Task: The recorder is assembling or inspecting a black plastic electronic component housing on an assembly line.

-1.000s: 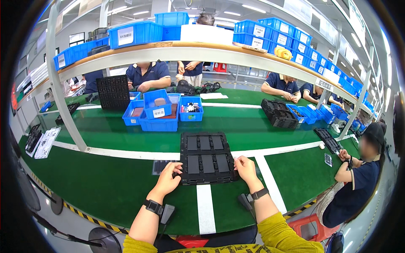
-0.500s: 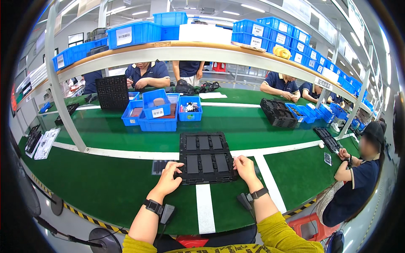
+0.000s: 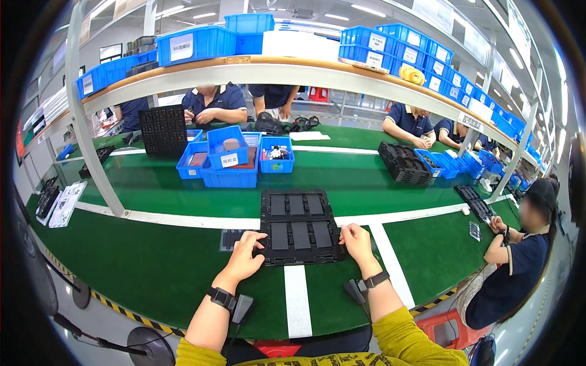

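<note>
A black plastic tray point(image 3: 267, 208) lies flat on the green work table in front of me. It holds flat dark grey rectangular pieces point(image 3: 301, 235) in two rows of three. My left hand point(image 3: 244, 256) grips the tray's near left edge, fingers bent over the rim. At the opposite side, my right hand point(image 3: 357, 243) pinches the right edge with thumb and fingers. Partly covered by my left hand, a small dark flat piece point(image 3: 229, 239) lies beside the tray. Both wrists carry dark straps with small black devices.
Blue bins point(image 3: 229, 177) with small parts stand beyond the tray, beside an upright black tray point(image 3: 162, 131). Stacked black trays point(image 3: 403, 163) sit farther right. A shelf point(image 3: 293, 72) with blue bins spans overhead. A co-worker point(image 3: 525, 262) sits at right; others work across the table.
Both hands stay at the tray's edges, and the tray keeps nearly the same place. The view has shifted slightly; a person standing across the table leans lower.
</note>
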A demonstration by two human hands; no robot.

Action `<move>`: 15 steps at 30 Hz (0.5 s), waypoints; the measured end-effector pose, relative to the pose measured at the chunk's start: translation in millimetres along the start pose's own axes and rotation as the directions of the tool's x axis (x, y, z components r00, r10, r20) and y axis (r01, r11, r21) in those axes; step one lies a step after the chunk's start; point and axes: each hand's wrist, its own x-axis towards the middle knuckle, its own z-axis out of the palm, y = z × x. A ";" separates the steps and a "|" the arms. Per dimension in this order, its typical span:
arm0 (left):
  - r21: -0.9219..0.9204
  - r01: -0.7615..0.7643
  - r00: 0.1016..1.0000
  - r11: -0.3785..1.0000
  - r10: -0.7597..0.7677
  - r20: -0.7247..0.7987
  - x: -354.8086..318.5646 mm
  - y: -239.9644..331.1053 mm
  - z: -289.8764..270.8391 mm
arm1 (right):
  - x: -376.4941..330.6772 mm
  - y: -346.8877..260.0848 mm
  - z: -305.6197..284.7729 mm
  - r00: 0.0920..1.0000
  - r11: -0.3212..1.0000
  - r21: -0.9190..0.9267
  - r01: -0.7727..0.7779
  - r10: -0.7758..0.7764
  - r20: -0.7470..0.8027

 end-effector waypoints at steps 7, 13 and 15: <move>-0.062 0.007 1.000 0.998 -0.006 0.012 0.8 -6.9 1.6 | -0.2 2.7 1.5 1.000 1.000 -0.002 0.024 -0.024 -0.013; 0.015 -0.003 1.000 1.000 0.003 0.000 -1.0 -1.1 0.3 | 2.6 6.4 -1.8 0.998 0.995 -0.095 0.030 -0.035 -0.052; 0.034 -0.011 0.999 0.999 0.012 -0.030 -0.8 -0.9 -0.6 | 2.9 7.5 -2.8 0.997 0.997 -0.070 0.032 -0.037 -0.072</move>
